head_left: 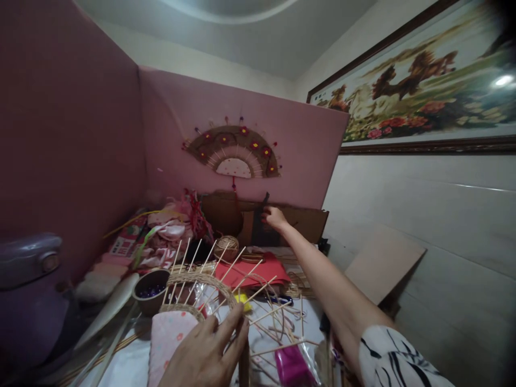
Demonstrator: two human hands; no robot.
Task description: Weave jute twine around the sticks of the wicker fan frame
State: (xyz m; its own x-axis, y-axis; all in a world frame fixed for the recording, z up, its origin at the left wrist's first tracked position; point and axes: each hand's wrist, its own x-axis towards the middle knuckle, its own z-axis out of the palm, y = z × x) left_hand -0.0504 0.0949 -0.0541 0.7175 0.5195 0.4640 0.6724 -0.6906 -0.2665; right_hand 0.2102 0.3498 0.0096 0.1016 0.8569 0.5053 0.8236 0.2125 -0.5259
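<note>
In the lower middle, my left hand (212,344) is on a half-round fan (203,278) of thin wooden sticks with braided cord bands and a pink patterned cloth centre (171,338). Its fingers lie over the right part of the band; the thumb is hidden. My right hand (274,217) is stretched far forward, with its fingers curled at a dark narrow piece (266,199) in front of brown cardboard (304,220). What that dark piece is, I cannot make out. On the pink panel behind hangs a finished-looking brown fan (234,150) with red flowers.
A bowl of dark blue beads (151,290) stands left of the fan. Behind it are a ball of twine (226,249), red sheets (258,270) and piled pink cloth (171,231). A magenta packet (294,365) lies at front right. The pink panel (298,156) closes off the back.
</note>
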